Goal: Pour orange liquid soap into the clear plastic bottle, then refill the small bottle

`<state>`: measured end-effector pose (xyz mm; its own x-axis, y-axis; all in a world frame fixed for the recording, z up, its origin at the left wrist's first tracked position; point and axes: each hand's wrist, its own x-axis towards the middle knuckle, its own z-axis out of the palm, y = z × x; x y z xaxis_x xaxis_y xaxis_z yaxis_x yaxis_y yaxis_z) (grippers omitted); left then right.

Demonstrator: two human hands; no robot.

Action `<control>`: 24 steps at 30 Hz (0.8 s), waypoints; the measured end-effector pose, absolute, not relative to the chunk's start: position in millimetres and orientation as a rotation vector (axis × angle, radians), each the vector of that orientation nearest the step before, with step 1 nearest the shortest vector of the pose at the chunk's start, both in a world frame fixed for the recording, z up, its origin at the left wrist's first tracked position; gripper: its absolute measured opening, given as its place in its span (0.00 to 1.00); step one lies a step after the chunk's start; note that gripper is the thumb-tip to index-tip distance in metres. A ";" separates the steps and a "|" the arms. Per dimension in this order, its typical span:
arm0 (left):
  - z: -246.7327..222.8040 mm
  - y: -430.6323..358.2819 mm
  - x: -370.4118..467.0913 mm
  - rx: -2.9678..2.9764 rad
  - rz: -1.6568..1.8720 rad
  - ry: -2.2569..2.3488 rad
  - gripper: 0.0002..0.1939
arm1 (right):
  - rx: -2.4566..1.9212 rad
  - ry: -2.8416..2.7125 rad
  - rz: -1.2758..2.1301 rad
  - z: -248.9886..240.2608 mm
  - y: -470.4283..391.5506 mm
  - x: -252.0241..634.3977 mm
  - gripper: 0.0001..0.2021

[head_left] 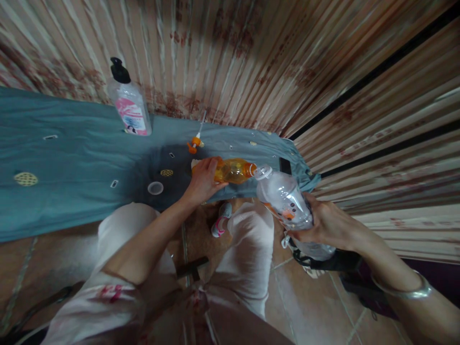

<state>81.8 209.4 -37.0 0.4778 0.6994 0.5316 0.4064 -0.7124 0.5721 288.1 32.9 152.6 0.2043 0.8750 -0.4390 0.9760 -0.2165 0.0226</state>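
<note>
My left hand [204,179] is wrapped round an amber bottle [233,171], which lies nearly level with its open neck pointing right. In my right hand [321,223] is a large clear plastic bottle [283,196], tilted so that its mouth meets or nearly meets the amber bottle's neck. Whether the two mouths touch is hard to tell. An orange pump head [194,143] with a thin tube lies on the blue-green cloth beyond my left hand. Nearer me on the cloth is a small round translucent cap [155,188].
A clear pump bottle [130,108] with a black top and pink label stands at the back left of the cloth [72,143]. A dark phone-like object [285,166] lies at the cloth's right end. Pleated curtains [215,57] hang behind.
</note>
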 end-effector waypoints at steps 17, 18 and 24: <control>-37.7 209.2 81.4 2.361 1.104 0.946 0.35 | 2.202 1.767 -0.493 147.7 32.4 290.8 0.27; -37.6 209.1 81.3 2.361 1.107 0.947 0.35 | 2.202 1.769 -0.496 147.8 32.4 290.5 0.27; -36.9 208.9 80.8 2.369 1.103 0.935 0.34 | 2.198 1.767 -0.545 150.3 33.0 288.8 0.25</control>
<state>80.8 208.9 -36.9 0.4749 0.6984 0.5354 0.4137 -0.7142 0.5646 288.8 33.0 150.3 0.1864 0.8740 -0.4488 0.9749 -0.2210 -0.0256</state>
